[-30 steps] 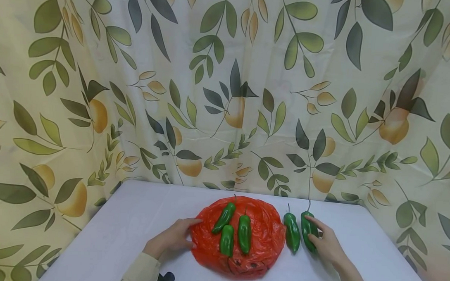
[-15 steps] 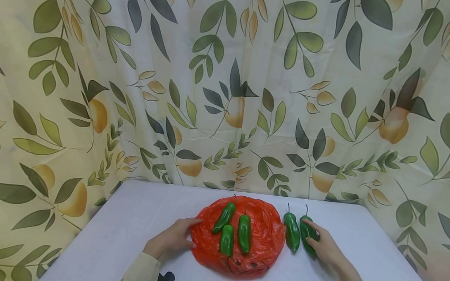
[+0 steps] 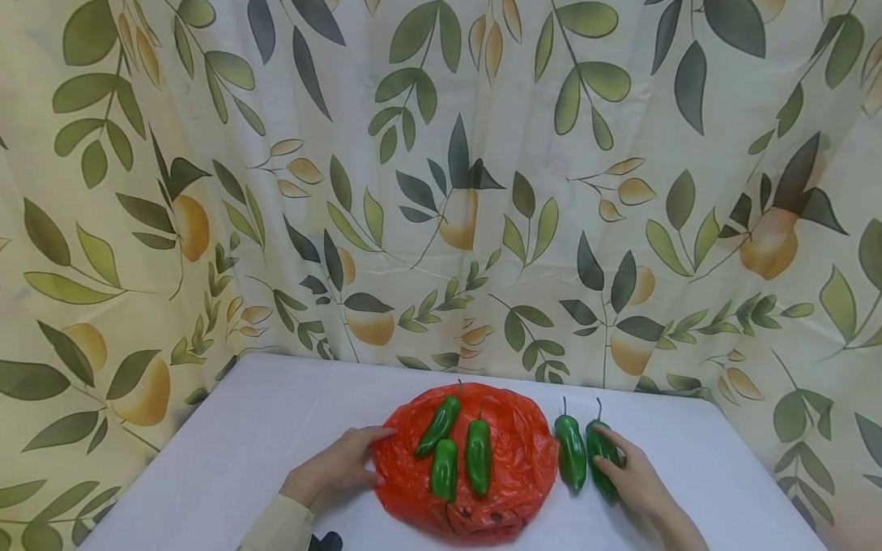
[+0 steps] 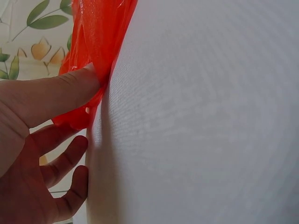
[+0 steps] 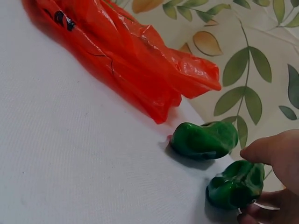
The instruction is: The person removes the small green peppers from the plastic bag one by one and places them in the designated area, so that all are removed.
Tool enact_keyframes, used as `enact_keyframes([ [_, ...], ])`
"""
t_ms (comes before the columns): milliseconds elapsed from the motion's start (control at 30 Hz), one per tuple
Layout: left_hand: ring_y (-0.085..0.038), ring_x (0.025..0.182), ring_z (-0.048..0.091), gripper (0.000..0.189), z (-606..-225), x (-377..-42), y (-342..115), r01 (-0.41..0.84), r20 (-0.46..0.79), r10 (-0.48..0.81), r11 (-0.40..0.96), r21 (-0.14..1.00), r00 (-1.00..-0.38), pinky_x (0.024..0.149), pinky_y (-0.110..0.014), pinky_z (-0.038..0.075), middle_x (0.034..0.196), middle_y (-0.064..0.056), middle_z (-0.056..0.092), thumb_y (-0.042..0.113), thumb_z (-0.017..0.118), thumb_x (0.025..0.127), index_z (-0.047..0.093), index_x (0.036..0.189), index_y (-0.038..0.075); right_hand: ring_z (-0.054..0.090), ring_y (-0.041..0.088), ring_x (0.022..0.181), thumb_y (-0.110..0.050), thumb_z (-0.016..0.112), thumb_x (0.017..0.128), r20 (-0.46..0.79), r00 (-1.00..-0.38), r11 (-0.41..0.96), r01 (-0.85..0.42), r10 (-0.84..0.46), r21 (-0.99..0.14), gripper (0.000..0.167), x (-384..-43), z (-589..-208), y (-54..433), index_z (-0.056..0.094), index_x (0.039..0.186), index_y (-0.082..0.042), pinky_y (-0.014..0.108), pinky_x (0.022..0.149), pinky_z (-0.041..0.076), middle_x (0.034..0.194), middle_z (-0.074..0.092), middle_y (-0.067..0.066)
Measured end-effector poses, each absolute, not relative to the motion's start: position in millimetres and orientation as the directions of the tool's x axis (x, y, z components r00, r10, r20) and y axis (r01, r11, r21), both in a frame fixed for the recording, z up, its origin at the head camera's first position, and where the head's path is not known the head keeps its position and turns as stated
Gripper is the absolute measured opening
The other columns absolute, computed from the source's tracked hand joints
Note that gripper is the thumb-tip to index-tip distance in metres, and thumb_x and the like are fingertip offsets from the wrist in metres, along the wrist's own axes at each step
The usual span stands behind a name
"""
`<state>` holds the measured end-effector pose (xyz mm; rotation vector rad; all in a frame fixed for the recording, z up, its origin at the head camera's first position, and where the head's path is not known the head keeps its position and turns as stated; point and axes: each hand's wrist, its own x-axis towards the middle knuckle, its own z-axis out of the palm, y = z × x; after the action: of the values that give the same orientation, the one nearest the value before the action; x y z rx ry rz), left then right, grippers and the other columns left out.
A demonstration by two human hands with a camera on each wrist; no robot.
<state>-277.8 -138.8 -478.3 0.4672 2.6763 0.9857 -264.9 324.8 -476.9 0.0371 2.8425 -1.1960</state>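
A red plastic bag (image 3: 510,472) lies spread flat on the table, with three green peppers on it, one of them a stemmed pepper (image 3: 478,458). My left hand (image 3: 341,464) is at the bag's left edge, thumb and index finger pinching the red film in the left wrist view, the other fingers loosely bent. Right of the bag lies a green pepper (image 3: 570,454), stem pointing away. Beside it, my right hand (image 3: 638,477) holds another green pepper (image 5: 233,186) between thumb and fingers. This one rests on the table, its stem also pointing away.
The white table (image 3: 283,400) ends at a leaf-and-fruit patterned curtain (image 3: 444,186) behind it. A small black object (image 3: 325,545) shows by the left sleeve (image 3: 279,529). Black markings (image 5: 64,21) are printed on the bag's near side.
My right hand has drawn its pepper slightly nearer me, its stem tip lower and shifted a little left, more in line with the neighbouring pepper. The left hand and the bag keep their place.
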Motion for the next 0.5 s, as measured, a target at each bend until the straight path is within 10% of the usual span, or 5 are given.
enact_keyframes([
  [200, -0.038, 0.141, 0.044, 0.076, -480.5, -279.8, -139.4, 0.21, -0.123, 0.381, 0.718, 0.664, -0.916, 0.111, -0.063, 0.043, 0.148, -0.009, 0.054, 0.01, 0.084, 0.078, 0.053, 0.147, 0.017, 0.048, 0.057, 0.128, -0.021, 0.051, 0.103, -0.055, -0.998, 0.697, 0.059, 0.028, -0.715, 0.063, -263.0, -468.9, 324.0, 0.025, 0.157, 0.0, 0.061, 0.1, 0.052, 0.154, 0.027, 0.041],
  [500, -0.036, 0.142, 0.043, 0.078, -476.6, -277.6, -140.1, 0.195, -0.136, 0.375, 0.719, 0.667, -0.917, 0.11, -0.061, 0.046, 0.15, -0.007, 0.052, 0.012, 0.085, 0.078, 0.051, 0.148, 0.02, 0.031, 0.06, 0.139, -0.026, 0.05, 0.105, -0.015, -0.999, 0.739, 0.047, 0.05, -0.672, 0.064, -258.8, -451.2, 312.9, 0.023, 0.158, -0.001, 0.074, 0.107, 0.039, 0.159, 0.022, 0.036],
])
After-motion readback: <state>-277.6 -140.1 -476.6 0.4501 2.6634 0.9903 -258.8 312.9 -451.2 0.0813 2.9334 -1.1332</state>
